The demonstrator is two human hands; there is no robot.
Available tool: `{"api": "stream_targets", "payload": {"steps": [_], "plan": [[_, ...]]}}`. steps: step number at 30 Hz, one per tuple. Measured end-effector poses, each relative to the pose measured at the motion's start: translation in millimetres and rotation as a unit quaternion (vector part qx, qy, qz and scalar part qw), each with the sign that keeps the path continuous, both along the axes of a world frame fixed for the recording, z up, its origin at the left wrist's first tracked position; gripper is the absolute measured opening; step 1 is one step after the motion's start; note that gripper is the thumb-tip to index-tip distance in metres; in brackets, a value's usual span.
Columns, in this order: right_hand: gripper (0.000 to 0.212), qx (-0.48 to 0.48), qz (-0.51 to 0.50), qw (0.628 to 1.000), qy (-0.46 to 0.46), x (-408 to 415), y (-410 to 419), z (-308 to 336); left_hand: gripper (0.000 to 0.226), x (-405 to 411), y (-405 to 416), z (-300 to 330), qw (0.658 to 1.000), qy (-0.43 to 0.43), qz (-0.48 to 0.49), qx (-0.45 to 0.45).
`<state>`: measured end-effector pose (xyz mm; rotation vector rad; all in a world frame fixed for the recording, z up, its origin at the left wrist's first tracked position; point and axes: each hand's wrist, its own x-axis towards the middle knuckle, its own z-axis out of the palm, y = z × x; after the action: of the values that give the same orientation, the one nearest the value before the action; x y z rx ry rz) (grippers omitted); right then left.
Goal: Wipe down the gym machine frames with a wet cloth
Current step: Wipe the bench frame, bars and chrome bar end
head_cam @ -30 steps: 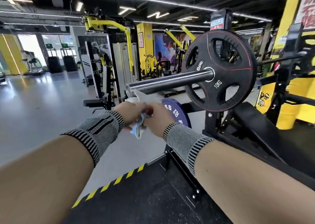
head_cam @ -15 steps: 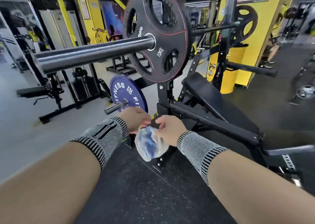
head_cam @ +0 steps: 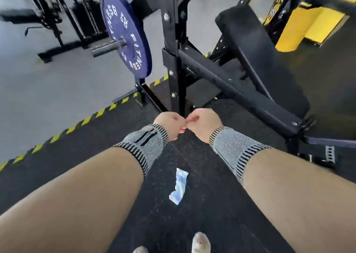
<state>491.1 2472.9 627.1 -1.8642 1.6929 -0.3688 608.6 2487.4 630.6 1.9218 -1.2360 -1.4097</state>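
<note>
My left hand (head_cam: 169, 124) and my right hand (head_cam: 204, 123) are held together in front of me, fingers curled, fingertips touching; I see nothing in them. The blue-and-white wet cloth (head_cam: 179, 185) shows as a crumpled strip lower down between my forearms, apart from both hands, over the black mat. I cannot tell if it lies on the floor or is in the air. Just beyond my hands stands the black upright of the bench-press frame (head_cam: 176, 60), with a slanted black beam (head_cam: 231, 87) running off to the right.
A blue weight plate (head_cam: 125, 33) hangs on a peg left of the upright. The black bench pad (head_cam: 256, 46) lies at the right, a yellow pillar (head_cam: 300, 21) behind it. A yellow-black stripe (head_cam: 77, 125) edges the mat. My shoes (head_cam: 200, 243) are at the bottom.
My view has tipped down from the barbell to the frame's base. The cloth, bunched between both hands before, is now out of them and lower down.
</note>
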Motion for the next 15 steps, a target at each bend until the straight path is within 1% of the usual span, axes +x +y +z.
{"api": "stream_targets", "payload": {"steps": [3,6,8,10,12,15], "plan": [[0.007,0.051,-0.018,0.998,-0.016,-5.9,1.2,-52.3,0.019,-8.6,-6.4,-53.6,0.999,-0.018,0.004,0.033],[0.01,0.094,-0.026,0.995,-0.007,-8.0,3.4,-114.3,0.023,-14.3,-5.7,-122.5,0.997,-0.041,-0.013,0.069],[0.012,0.12,-0.024,0.992,0.005,-7.2,4.9,-164.7,0.02,-13.0,-2.6,-178.7,0.997,-0.034,0.004,0.065],[0.009,0.144,-0.028,0.989,0.006,-4.6,5.5,-227.2,0.021,-11.5,-0.1,-241.9,0.996,-0.045,0.006,0.081],[0.009,0.17,-0.034,0.985,0.001,-2.5,9.3,-294.3,0.024,-11.0,4.8,-306.9,0.991,-0.064,-0.015,0.113],[0.01,0.202,-0.045,0.978,0.013,-0.8,12.1,-404.3,0.029,-10.0,10.6,-415.0,0.988,-0.086,-0.03,0.125]]}}
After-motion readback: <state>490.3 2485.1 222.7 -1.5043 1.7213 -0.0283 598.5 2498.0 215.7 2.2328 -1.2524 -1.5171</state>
